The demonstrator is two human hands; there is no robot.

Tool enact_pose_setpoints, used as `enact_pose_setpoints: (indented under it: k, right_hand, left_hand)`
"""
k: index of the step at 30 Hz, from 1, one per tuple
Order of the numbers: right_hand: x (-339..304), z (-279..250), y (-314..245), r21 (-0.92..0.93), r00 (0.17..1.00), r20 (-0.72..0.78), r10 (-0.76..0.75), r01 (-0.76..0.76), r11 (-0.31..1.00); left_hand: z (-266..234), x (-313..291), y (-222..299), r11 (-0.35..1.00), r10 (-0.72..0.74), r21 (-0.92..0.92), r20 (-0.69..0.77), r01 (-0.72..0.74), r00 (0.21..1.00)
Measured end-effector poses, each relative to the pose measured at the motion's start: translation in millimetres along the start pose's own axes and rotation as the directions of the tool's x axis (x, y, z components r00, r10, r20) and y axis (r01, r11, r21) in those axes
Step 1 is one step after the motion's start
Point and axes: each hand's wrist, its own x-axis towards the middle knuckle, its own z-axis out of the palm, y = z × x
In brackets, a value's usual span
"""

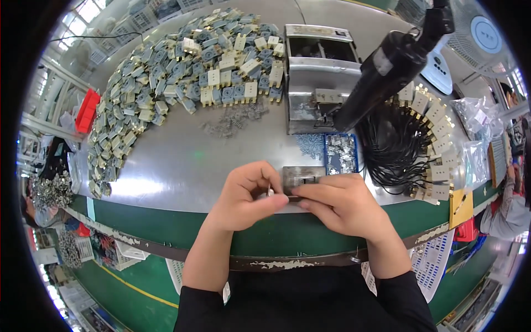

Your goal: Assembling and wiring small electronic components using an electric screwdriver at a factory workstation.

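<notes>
A small metal block with a slot (303, 172) sits near the front edge of the metal worktop, between my two hands. My left hand (243, 199) is curled just left of it, and a small shiny metal part (270, 191) shows among its closed fingers. From the right, my right hand (348, 207) reaches to the block's near side, thumb and fingers drawn together at its edge. What those right fingertips pinch, if anything, is hidden. Just behind the block lie a blue tray (341, 145) of small metal pieces and a heap of small bluish screws (311, 145).
A large pile of grey and cream socket-like parts (182, 72) covers the back left, with loose metal bits (235, 119) before it. A metal fixture (315, 77) stands behind the tray; a black cylindrical tool (376, 74) overhangs it. Black cables (390, 144) with cream ends lie right.
</notes>
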Motion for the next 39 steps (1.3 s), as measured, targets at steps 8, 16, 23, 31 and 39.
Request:
enact_pose_setpoints:
  k: [8, 16, 23, 31, 39]
  right_hand:
    - [-6.5, -8.9, 15.0, -0.054, 0.987, -0.048, -0.153, 0.15, 0.987]
    - [-2.5, -18.6, 15.9, -0.037, 0.968, -0.154, -0.198, 0.194, 0.98]
    - [-5.6, -21.6, 18.7, 0.077, 0.968, -0.214, -0.128, 0.147, 0.986]
    - [-6.8, -27.4, 12.5, 0.327, 0.988, -0.15, 0.033, 0.018, 0.945]
    - [-7.3, -38.5, -1.2, 0.149, 0.992, 0.02, -0.122, 0.117, 0.982]
  left_hand:
    - [-2.3, 8.7, 4.1, 0.849, 0.25, 0.395, 0.282, -0.35, 0.926]
    - [10.7, 20.8, -6.6, 0.922, 0.233, 0.267, 0.202, -0.282, 0.951]
    - [34.0, 16.1, -9.7, 0.993, -0.045, -0.099, 0.206, 0.067, 0.977]
    - [44.2, 8.7, -11.8, 0.975, -0.048, -0.2, 0.251, 0.101, 0.967]
    - [50.9, 9.5, 23.2, 0.77, -0.003, 0.572, 0.449, -0.284, 0.894]
